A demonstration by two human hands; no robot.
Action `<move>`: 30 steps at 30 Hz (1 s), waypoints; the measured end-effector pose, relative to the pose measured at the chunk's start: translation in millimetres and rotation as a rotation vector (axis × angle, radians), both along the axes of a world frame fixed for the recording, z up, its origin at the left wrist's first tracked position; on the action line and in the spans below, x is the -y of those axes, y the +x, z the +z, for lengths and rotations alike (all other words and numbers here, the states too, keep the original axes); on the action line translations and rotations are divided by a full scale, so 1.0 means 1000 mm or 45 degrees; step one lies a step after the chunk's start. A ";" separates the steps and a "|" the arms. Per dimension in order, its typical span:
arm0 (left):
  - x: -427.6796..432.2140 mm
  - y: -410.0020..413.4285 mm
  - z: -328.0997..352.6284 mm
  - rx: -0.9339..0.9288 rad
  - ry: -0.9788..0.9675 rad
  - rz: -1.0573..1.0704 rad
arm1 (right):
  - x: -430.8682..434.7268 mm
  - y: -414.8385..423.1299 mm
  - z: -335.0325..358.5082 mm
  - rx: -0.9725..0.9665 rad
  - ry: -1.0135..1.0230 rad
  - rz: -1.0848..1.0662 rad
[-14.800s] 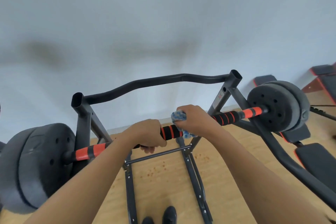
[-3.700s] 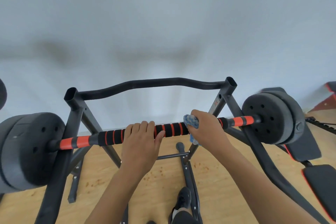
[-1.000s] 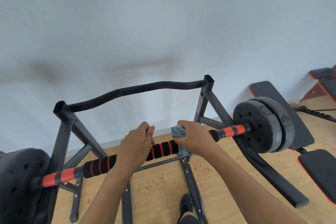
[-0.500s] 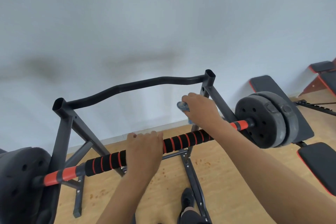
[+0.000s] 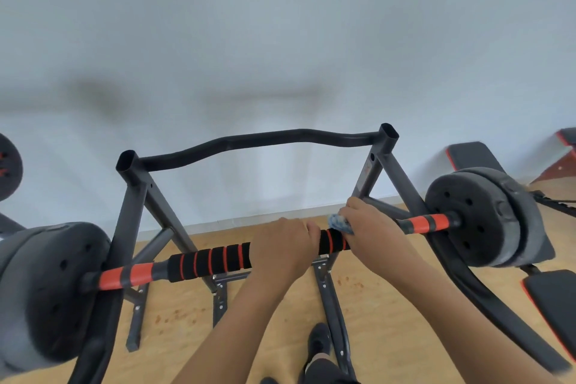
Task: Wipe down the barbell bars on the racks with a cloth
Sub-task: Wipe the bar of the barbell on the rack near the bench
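Note:
A barbell bar with black foam grips and orange bands lies across a dark steel rack, tilted down to the left. My left hand grips the bar near its middle. Just to the right, my right hand grips a blue cloth wrapped against the bar, so most of the cloth is hidden. Black weight plates sit at the left end and the right end.
A curved black crossbar joins the rack's two posts in front of a pale wall. Black benches with red trim stand at the right on the wooden floor. My shoe shows below, between the rack's legs.
My right hand with the cloth has come back down from above the bar onto it, right of the left hand. The left hand still grips the middle of the bar.

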State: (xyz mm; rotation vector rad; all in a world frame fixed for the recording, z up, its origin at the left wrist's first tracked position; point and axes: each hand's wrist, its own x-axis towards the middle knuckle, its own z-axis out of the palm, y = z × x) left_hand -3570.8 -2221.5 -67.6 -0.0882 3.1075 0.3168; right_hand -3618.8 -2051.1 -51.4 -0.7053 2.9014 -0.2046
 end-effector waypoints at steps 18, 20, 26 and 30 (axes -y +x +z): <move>0.011 -0.020 -0.008 -0.092 -0.234 -0.151 | 0.004 0.003 0.001 -0.062 -0.234 -0.205; 0.016 -0.035 -0.001 0.043 -0.109 -0.214 | 0.006 0.007 -0.003 -0.124 -0.247 -0.210; -0.002 -0.023 -0.016 -0.317 -0.118 -0.096 | 0.015 -0.009 -0.011 -0.256 -0.326 -0.197; 0.002 -0.032 -0.025 -0.264 -0.176 -0.142 | 0.026 -0.023 -0.010 -0.285 -0.269 -0.183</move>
